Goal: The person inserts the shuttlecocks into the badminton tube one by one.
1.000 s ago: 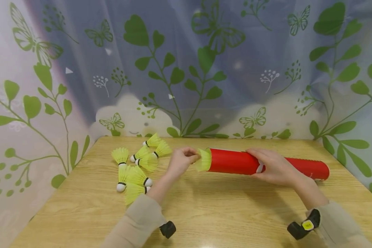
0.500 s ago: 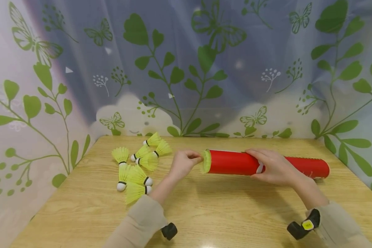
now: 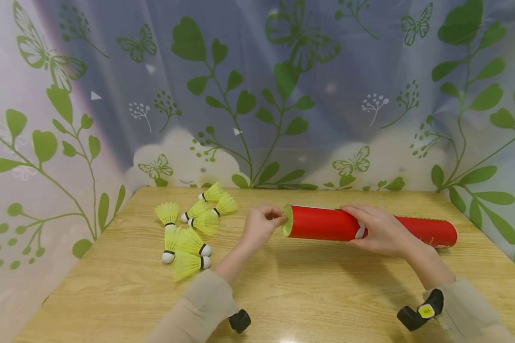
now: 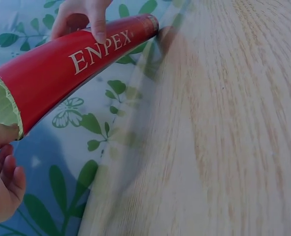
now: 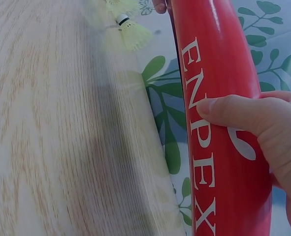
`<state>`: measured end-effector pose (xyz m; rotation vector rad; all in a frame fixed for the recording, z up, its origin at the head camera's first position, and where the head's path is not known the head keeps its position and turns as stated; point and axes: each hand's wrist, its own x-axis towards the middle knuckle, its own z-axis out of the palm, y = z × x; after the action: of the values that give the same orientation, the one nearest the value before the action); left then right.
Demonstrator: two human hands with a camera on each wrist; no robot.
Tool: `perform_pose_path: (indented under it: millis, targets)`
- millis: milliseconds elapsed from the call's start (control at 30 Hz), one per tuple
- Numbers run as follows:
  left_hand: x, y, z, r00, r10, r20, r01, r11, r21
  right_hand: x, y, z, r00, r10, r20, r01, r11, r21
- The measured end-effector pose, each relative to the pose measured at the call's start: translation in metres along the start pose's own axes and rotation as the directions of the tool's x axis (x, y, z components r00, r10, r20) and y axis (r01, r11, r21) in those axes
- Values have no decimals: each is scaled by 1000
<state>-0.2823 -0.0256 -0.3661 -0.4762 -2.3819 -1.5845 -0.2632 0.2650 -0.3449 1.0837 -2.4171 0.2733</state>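
My right hand [image 3: 378, 231] grips the red shuttlecock tube [image 3: 322, 223] around its middle, thumb across the lettering. The tube is tilted, its mouth end raised off the table and facing left. A pale yellow-green shuttlecock skirt [image 4: 1, 101] lines the inside of the mouth in the left wrist view; the shuttlecock's cork is hidden within. At the mouth, my left hand [image 3: 259, 227] has its thumb and fingertips at the lower rim, seeming to pinch the skirt's edge. Several yellow shuttlecocks [image 3: 190, 241] with white corks lie loose on the table, left of my left hand.
The wooden table [image 3: 309, 295] runs back to a curtain [image 3: 257, 95] printed with leaves and butterflies. The tube's far end [image 3: 446, 233] sits low over the right side of the table. Black wrist cameras [image 3: 240, 321] hang below both cuffs.
The shuttlecock skirt, sticking out of the tube's mouth a second ago, has slid in to about the rim. My left hand has moved right with it. My right hand keeps its hold.
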Motion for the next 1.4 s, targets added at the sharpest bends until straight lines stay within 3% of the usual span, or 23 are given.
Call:
perform_pose_path:
  millis: [200, 367, 667, 1000, 1400]
  targets:
    - [-2, 3, 6, 998, 49, -46, -48, 998, 33, -2, 1, 0, 1000, 12, -10, -12, 1000, -2]
    - [-3, 5, 11, 993, 111, -43, -108, 992, 66, -2, 1, 0, 1000, 24, -11, -24, 1000, 3]
    - [-6, 5, 10, 990, 132, -52, -128, 988, 82, -2, 3, 3, 1000, 16, -10, -16, 1000, 2]
    - [-5, 8, 0, 999, 34, -6, -34, 999, -3, -2, 2, -3, 999, 46, -17, -46, 999, 0]
    - [-14, 10, -37, 998, -41, 48, 38, 998, 48, -2, 2, -3, 998, 56, -6, -56, 998, 11]
